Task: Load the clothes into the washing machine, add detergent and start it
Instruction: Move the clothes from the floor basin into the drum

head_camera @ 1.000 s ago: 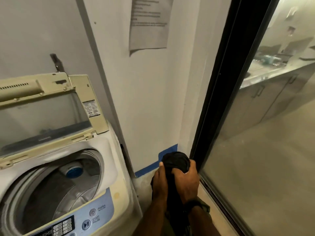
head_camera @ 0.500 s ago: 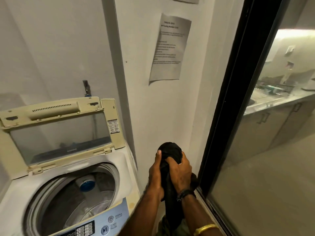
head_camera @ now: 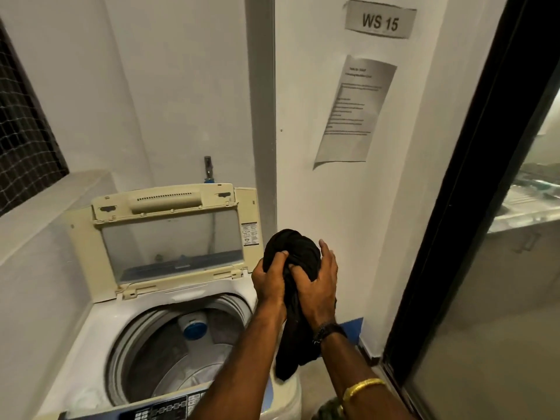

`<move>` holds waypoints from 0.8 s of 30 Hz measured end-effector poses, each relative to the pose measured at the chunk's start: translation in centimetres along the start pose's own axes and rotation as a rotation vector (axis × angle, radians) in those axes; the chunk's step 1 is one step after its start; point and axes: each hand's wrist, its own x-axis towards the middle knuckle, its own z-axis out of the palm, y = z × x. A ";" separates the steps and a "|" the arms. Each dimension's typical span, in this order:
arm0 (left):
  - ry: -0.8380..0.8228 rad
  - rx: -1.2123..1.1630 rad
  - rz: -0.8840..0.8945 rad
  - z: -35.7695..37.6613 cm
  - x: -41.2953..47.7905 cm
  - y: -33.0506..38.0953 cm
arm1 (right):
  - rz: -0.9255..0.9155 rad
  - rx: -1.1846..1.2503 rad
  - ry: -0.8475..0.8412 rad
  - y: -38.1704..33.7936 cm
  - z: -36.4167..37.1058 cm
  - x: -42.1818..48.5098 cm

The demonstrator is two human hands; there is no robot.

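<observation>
A bunched black garment point(head_camera: 292, 253) is held up over the right rim of the top-loading washing machine point(head_camera: 100, 328). My left hand point(head_camera: 269, 281) grips its left side and my right hand point(head_camera: 318, 286) grips its right side. A tail of the cloth hangs down between my forearms. The machine's cream lid point(head_camera: 169, 231) stands open against the wall. The drum point(head_camera: 169, 359) shows a blue-capped piece at its back and some pale cloth at the bottom. The control panel point(head_camera: 169, 409) runs along the front edge.
A white wall with a printed notice point(head_camera: 354, 110) and a "WS 15" label point(head_camera: 380, 21) stands right behind the garment. A dark-framed glass door point(head_camera: 454, 207) closes the right side. A tap point(head_camera: 208, 168) sits above the lid. A meshed window point(head_camera: 24, 137) is at the left.
Both hands have lifted the black garment up and leftward, from low beside the machine to above its right rim. The camera has tilted up and turned toward the machine.
</observation>
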 end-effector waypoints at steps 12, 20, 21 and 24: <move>0.097 0.112 0.263 -7.0 2.3 6.1 | -0.114 0.187 -0.179 -3.4 7.9 -1.3; 0.213 0.287 0.371 -13.2 4.4 8.0 | -0.070 0.184 -0.279 -3.4 14.1 -3.1; 0.212 0.309 0.364 -13.9 4.8 8.0 | -0.059 0.178 -0.291 -3.3 14.8 -3.3; 0.210 0.376 0.334 -16.3 6.2 7.8 | -0.035 0.132 -0.336 -2.7 16.7 -3.7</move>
